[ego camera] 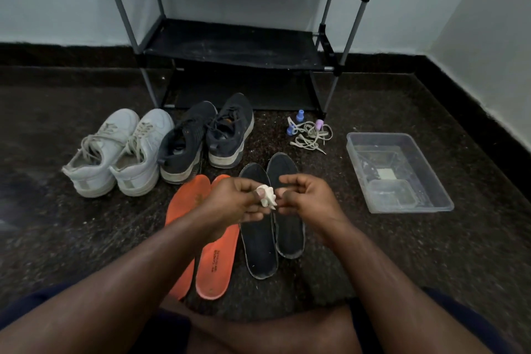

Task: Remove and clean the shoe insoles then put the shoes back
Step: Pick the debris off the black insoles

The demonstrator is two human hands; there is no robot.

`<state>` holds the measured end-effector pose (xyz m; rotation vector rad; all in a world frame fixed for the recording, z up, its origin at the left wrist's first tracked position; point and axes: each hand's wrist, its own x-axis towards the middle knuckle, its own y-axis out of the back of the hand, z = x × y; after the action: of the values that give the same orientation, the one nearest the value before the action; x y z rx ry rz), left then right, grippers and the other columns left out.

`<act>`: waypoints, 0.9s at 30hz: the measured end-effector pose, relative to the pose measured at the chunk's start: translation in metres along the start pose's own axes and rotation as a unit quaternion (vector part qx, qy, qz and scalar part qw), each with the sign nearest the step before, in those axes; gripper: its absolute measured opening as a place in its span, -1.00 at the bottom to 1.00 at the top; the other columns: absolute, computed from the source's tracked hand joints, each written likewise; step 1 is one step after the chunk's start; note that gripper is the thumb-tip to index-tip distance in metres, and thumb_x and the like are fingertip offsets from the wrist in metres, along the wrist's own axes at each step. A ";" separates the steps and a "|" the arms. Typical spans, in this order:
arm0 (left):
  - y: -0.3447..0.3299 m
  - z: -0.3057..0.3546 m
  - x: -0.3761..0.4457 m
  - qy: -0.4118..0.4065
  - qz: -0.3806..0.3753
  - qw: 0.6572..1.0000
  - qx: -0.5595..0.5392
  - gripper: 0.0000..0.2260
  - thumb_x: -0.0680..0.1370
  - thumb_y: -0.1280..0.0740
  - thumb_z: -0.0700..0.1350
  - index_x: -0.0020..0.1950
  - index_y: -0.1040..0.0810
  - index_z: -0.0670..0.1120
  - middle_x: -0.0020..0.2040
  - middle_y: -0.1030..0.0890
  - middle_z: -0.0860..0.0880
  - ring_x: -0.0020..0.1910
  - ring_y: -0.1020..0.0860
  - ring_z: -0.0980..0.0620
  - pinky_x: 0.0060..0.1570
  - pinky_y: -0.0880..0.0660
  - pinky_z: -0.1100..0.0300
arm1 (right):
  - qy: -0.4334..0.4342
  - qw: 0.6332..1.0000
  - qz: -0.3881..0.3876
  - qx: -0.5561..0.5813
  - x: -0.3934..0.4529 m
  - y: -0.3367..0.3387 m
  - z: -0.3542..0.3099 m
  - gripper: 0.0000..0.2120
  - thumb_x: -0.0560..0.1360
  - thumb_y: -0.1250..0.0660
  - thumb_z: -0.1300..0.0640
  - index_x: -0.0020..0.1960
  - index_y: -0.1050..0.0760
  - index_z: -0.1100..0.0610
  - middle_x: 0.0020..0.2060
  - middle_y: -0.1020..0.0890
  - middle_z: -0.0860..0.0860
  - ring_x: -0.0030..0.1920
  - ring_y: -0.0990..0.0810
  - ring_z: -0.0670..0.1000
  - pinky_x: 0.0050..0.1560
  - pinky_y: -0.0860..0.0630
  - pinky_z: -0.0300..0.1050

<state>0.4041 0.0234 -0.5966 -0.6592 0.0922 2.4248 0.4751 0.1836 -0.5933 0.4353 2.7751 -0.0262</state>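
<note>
the insoles are out and lie on the floor (431, 253) in front of the person, so the job looks to be at the cleaning step; both hands meet over them around a small white wad (267, 195), a wipe or bit of cloth, which one i cannot tell; the left hand (230, 201) pinches the wad between thumb and curled fingers; the right hand (304, 195) has its fingers curled too, fingertips at the wad's right edge, seemingly pulling at it, though whether it truly grips i cannot tell.

the orange insoles (214, 264) lie side by side under the left forearm, partly hidden; the dark insoles (260, 241) lie just to their right, overlapping a little, under the hands; by my guess the next move is to open or fold the wad, then press it along one insole, with the other hand holding that insole flat so it does not slide.

further off, the white shoes (115, 152) and the dark shoes (207, 138) stand in a row, heels toward the person, the pairs touching; behind them is the rack (230, 46), its shelves bare, where the shoes presumably go back; to the right a heap of laces (311, 135) with small blue and purple caps; then a clear tub (399, 172) with a smaller box inside, perhaps a little water; it is near enough to dip the wad.

nothing blocks the insoles; the shoes stand between the person and the rack, and the laces lie close by the tub.
</note>
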 end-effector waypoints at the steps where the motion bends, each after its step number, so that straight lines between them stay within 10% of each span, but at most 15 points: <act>1: 0.002 0.002 -0.005 -0.005 0.007 1.000 0.004 -0.86 0.63 -0.31 -0.21 0.13 -0.60 -0.21 -0.04 -0.70 -0.22 -0.16 -0.68 0.01 -0.23 -0.60 0.26 | 0.001 1.000 -0.018 -0.006 -0.002 -0.003 0.000 -0.70 0.49 -0.40 0.33 0.20 -0.51 0.21 -0.09 -0.68 0.18 -0.18 -0.67 0.04 -0.14 -0.63 -0.04; 10: 0.013 -0.002 -0.022 -0.027 0.063 0.996 -0.055 -0.87 0.59 -0.34 -0.26 0.12 -0.54 -0.24 -0.09 -0.71 -0.18 -0.11 -0.69 -0.04 -0.10 -0.61 0.15 | 0.034 0.999 -0.003 0.008 0.000 -0.003 0.001 -0.89 0.50 -0.37 0.34 -0.02 -0.62 0.22 -0.30 -0.57 0.09 -0.23 -0.59 0.03 -0.17 -0.60 -0.08; 14: 0.012 0.002 -0.017 -0.017 0.034 0.998 -0.048 -0.88 0.60 -0.34 -0.25 0.13 -0.53 -0.23 0.04 -0.69 -0.24 0.01 -0.69 -0.14 -0.01 -0.62 0.05 | 0.016 0.999 -0.041 0.020 0.000 -0.001 0.003 -0.83 0.52 -0.38 0.26 0.11 -0.59 0.18 -0.09 -0.66 0.12 -0.07 -0.64 0.03 0.00 -0.60 0.01; 21: 0.010 0.001 -0.007 -0.034 0.048 0.998 0.009 -0.91 0.55 -0.38 -0.33 -0.02 -0.55 -0.16 -0.12 -0.64 -0.19 -0.22 -0.63 0.04 -0.19 -0.60 0.19 | 0.057 0.997 0.010 -0.046 0.006 0.002 0.001 -0.85 0.42 -0.48 0.31 -0.02 -0.64 0.20 -0.29 -0.63 0.08 -0.37 -0.57 -0.11 -0.33 -0.51 -0.27; 27: 0.007 -0.001 -0.007 -0.003 -0.026 0.999 -0.030 -0.78 0.58 -0.39 -0.16 0.22 -0.56 -0.14 0.05 -0.69 -0.16 -0.04 -0.68 -0.03 -0.04 -0.61 0.12 | 0.070 0.997 -0.005 -0.019 0.011 -0.002 0.009 -0.89 0.45 -0.44 0.34 -0.03 -0.61 0.23 -0.24 -0.64 0.19 -0.24 -0.61 0.01 -0.18 -0.58 -0.13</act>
<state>0.4049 0.0136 -0.5951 -0.6720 0.0003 2.3865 0.4675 0.1842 -0.6053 0.4280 2.9108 0.0578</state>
